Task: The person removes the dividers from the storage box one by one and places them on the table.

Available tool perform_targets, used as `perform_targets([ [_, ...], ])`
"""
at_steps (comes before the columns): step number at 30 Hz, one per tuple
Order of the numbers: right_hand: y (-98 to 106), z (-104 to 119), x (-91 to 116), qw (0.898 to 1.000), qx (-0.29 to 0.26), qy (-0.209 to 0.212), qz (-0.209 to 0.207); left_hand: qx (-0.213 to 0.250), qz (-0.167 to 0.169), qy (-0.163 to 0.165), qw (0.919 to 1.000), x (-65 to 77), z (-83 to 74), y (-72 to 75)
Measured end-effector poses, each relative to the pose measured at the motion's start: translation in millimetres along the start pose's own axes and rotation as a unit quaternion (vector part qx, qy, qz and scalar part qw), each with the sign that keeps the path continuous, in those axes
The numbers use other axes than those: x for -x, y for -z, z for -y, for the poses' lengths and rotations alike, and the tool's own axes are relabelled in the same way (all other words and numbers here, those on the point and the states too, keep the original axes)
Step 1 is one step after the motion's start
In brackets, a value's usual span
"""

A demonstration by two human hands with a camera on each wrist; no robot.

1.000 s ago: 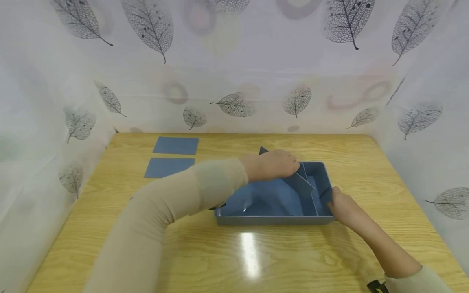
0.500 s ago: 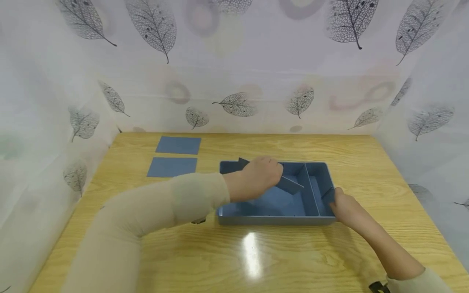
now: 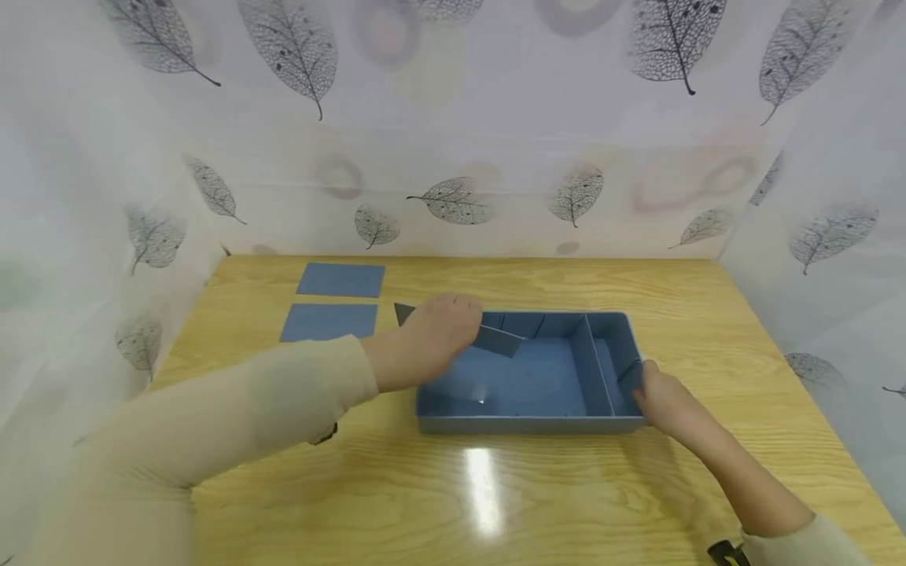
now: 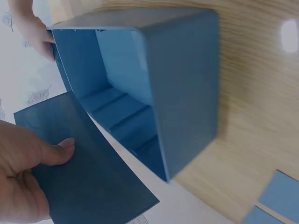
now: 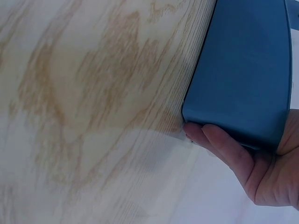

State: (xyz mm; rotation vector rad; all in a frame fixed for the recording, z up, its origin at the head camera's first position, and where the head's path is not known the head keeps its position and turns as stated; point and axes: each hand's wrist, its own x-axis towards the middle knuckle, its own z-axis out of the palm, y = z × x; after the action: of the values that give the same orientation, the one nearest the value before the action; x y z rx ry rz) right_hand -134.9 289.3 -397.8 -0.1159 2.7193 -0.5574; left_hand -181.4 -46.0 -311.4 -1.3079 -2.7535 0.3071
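A long grey-blue box (image 3: 531,425) with an open top rests on the wooden table. One divider (image 3: 597,365) stands across it near its right end. My left hand (image 3: 428,338) pinches a loose flat blue divider panel (image 3: 498,340), tilted above the box's back left part. In the left wrist view, the thumb lies on the face of this panel (image 4: 88,158), beside the box (image 4: 187,88). My right hand (image 3: 668,401) grips the box's right end. The right wrist view shows its fingers (image 5: 229,147) curled against the bottom of the box (image 5: 238,70).
Two flat blue panels (image 3: 341,280) (image 3: 329,322) lie apart at the back left of the table (image 3: 368,495). Slots line the box's inner back wall. White curtains (image 3: 453,134) with a leaf print surround the table at the back and sides.
My left hand has moved left with the divider panel, from near the standing divider to above the box's left end. The right hand and box stay in place.
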Motion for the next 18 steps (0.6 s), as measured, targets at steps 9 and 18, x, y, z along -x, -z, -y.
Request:
perform_targets([
  [9,1,-2,1,1.000,-0.010,-0.008,0.018,0.021,-0.004,0.040,0.9990,29.8,19.2,-8.1],
  [18,4,2,1,1.000,-0.005,0.003,0.017,0.072,-0.043,0.078,0.9934,62.9,43.0,-16.1],
])
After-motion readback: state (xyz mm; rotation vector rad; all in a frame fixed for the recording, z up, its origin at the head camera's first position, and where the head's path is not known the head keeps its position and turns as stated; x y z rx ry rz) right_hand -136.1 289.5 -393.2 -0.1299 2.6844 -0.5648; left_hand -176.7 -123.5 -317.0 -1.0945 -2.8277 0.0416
